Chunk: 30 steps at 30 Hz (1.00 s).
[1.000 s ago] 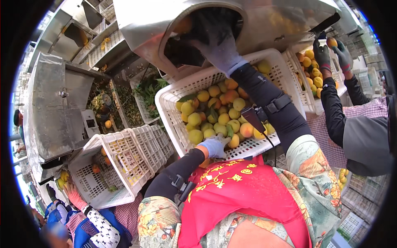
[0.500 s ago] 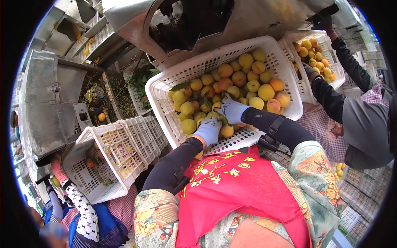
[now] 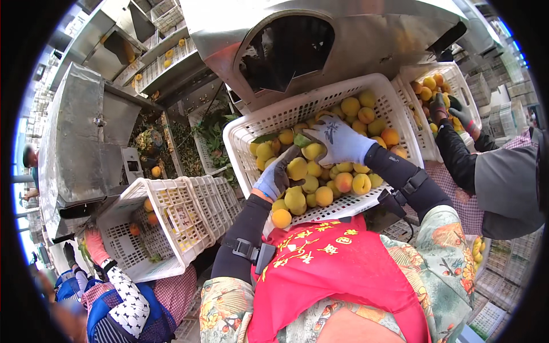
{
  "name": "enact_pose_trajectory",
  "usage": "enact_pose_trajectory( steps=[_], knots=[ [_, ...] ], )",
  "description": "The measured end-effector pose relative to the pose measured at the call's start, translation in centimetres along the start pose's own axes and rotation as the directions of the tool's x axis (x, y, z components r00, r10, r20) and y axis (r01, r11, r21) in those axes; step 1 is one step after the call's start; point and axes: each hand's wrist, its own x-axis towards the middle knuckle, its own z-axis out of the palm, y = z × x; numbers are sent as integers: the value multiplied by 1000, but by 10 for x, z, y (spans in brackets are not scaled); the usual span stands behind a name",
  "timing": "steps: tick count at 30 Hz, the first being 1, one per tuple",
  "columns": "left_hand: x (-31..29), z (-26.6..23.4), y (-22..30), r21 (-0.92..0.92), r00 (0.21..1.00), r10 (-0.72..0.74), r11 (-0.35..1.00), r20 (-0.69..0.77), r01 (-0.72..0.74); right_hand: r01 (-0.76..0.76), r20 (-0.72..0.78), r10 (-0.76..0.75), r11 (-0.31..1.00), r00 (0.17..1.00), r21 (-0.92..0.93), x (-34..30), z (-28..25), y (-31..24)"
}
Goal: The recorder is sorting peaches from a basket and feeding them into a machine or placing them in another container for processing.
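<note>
A white slotted plastic crate (image 3: pixel 239 137) full of yellow peaches (image 3: pixel 323 196), some blushed red, tilts in front of me. My left hand (image 3: pixel 273 179), in a light blue glove with a dark palm, curls its fingers and thumb round a peach (image 3: pixel 297 169) at the crate's left side. Over the middle of the fruit is my right hand (image 3: pixel 343 140), gloved the same way. Its fingers and thumb close about another peach (image 3: pixel 313 151), beside a green leaf (image 3: pixel 301 140). One orange peach (image 3: pixel 281 218) lies at the near edge of the crate.
A metal machine housing (image 3: pixel 354 48) with a dark opening stands behind the crate. To the left, another white crate (image 3: pixel 171 217) lies tipped, with a co-worker's pink-gloved hand (image 3: pixel 96 246) near it. On the right, a co-worker's gloved hands (image 3: pixel 449 111) reach into a crate of peaches (image 3: pixel 426 91).
The whole view has shifted, so the crate appears lower and further right. My hands have moved apart, each now round a peach. Peaches near the crate's front are more exposed.
</note>
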Motion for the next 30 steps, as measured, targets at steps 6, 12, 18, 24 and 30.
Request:
enact_pose_trajectory(
  steps=[6, 12, 18, 24, 30],
  knots=[
    [15, 32, 32, -236, 984, 72, 971, 165, -32, 142, -515, 152, 862, 843, 486, -10, -17, -43],
    [26, 37, 62, -25, 858, 343, 932, 382, -361, -8, -749, 159, 980, 644, 201, 10, -25, -55],
    [22, 54, 66, 654, 785, 584, 513, 207, -555, -199, -801, 192, 976, 567, 92, 56, -36, -29],
    [-1, 67, 80, 543, 818, 570, 664, 77, -514, -297, -773, 262, 950, 578, 100, 91, -37, -32],
    [7, 65, 73, -600, 974, 225, 778, -14, -188, -233, -904, 104, 972, 415, 5, 133, -61, 2]
  ],
)
